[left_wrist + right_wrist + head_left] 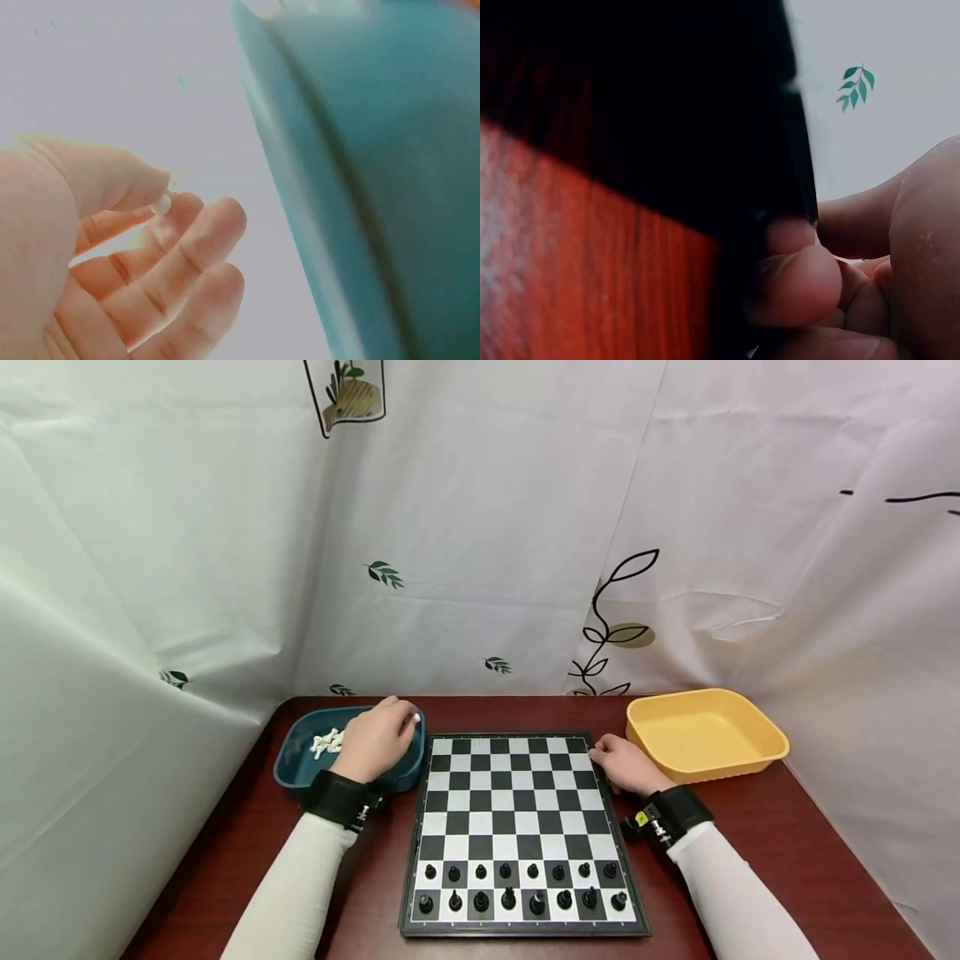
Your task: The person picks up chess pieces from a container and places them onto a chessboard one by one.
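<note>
Above the right side of a dark blue bin (287, 767), my left hand (377, 742) pinches a small white chess piece (162, 205) between thumb and fingertips. Only the piece's rounded white end shows; its kind is hidden. More white chess pieces (327, 742) lie in a heap inside the bin. A black-and-white chessboard (514, 799) lies flat in the middle of the table. At its upper right edge my right hand (630, 765) grips the frame, with curled fingers at the rim in the right wrist view. Black chess pieces (508, 899) stand upright in the two nearest rows.
A yellow bin (712, 772) stands at the back right, close beside my right hand. Under everything is a dark red wooden table (757, 843). White patterned cloth (480, 527) hangs behind and along both sides.
</note>
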